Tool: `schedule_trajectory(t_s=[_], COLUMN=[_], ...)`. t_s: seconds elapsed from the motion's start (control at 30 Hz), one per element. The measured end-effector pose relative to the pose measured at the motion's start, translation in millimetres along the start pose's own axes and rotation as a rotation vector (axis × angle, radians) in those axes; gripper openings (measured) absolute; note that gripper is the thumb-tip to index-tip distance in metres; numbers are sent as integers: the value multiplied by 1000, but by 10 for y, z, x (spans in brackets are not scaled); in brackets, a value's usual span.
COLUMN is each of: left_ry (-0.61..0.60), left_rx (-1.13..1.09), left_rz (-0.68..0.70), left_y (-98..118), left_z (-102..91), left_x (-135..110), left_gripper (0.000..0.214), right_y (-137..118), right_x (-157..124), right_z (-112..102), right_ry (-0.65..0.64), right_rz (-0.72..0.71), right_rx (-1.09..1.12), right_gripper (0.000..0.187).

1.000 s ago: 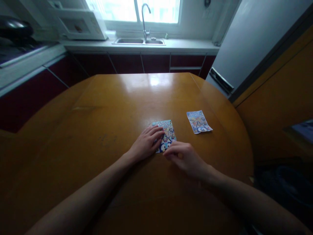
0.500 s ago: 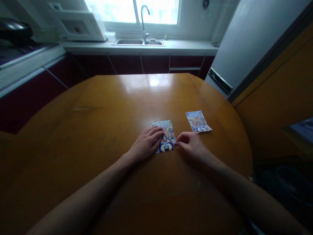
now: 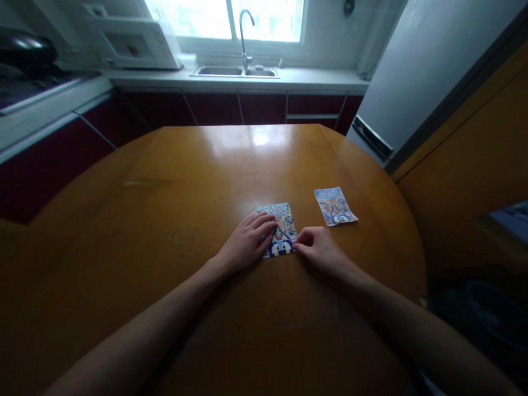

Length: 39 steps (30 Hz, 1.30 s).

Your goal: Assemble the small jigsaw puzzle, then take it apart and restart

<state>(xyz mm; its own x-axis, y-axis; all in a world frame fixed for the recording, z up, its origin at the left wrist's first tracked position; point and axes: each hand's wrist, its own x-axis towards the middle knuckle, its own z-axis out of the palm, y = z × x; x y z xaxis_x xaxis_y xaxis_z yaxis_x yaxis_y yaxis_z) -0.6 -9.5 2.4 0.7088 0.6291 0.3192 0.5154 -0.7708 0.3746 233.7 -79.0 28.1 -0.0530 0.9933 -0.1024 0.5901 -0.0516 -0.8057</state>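
A small rectangular jigsaw puzzle (image 3: 285, 225) with a crowded, colourful picture and a blue cartoon face along its bottom lies flat on the table. My left hand (image 3: 249, 236) rests on its left side, fingers stretched out over the surface and hiding part of the picture. At the lower right edge, my right hand (image 3: 317, 246) has thumb and forefinger pinched together on a small puzzle piece, mostly hidden by the fingertips. To the right, beyond my right hand, a slightly curled paper sheet (image 3: 335, 205) carries a matching picture.
The wooden table (image 3: 198, 181) has rounded sides. Beyond it are a counter with a sink (image 3: 218, 71) and tap (image 3: 242, 38), and a white microwave (image 3: 134, 47). A fridge (image 3: 424, 71) stands at the right, a stove with a dark pan (image 3: 27, 49) at the left.
My right hand has moved slightly down and left, bringing the small dark piece that stuck out in at the puzzle's right edge. My left hand has stayed in place.
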Motion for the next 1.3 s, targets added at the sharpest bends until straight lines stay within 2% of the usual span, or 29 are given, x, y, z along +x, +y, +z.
schedule_trajectory(t_s=[0.73,1.17,1.3], left_ry=[-13,-18,-9], left_rx=[0,-1,-21], left_rz=[-7,-13,-7], left_y=[-13,1,1], left_z=[16,-2,-2], left_x=[4,3,6], left_gripper=[33,32,32], right_y=[-52,8,60], right_x=[1,7,50], right_z=[-34,5,-10], right_ry=[-2,-25,-11], right_rz=[69,33,22], right_rx=[-179,-227,-156], right_gripper=[6,6,7])
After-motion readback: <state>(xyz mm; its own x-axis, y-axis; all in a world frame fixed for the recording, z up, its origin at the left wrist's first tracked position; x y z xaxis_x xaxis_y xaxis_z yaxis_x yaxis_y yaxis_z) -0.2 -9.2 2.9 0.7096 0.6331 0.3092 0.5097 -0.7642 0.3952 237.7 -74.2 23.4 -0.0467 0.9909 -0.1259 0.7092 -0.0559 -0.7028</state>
